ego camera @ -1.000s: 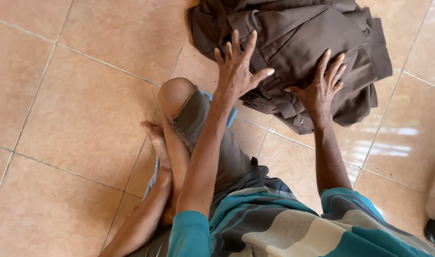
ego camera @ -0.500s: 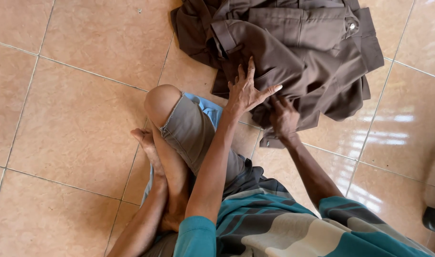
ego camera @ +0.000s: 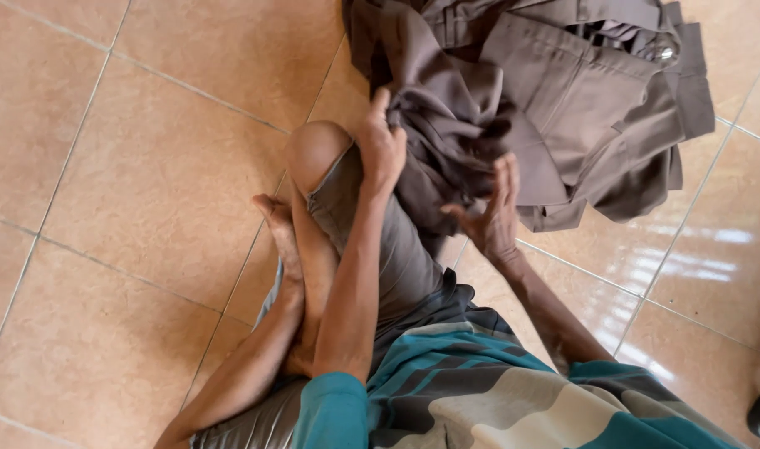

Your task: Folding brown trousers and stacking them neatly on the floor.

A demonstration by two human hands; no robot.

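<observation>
Glossy orange floor tiles (ego camera: 130, 166) carry your crumpled brown fabric garment (ego camera: 563, 108); your left hand (ego camera: 382, 145) grasps its bunched near edge, your right hand (ego camera: 495, 218) pinches folds just beside.

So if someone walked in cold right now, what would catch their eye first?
Probably the crumpled dark brown cloth garment heaped on the glossy orange tiled floor at top right. Next, both hands gripping its bunched near edge: the left hand beside the bare raised knee and the right hand just below the folds.
</observation>
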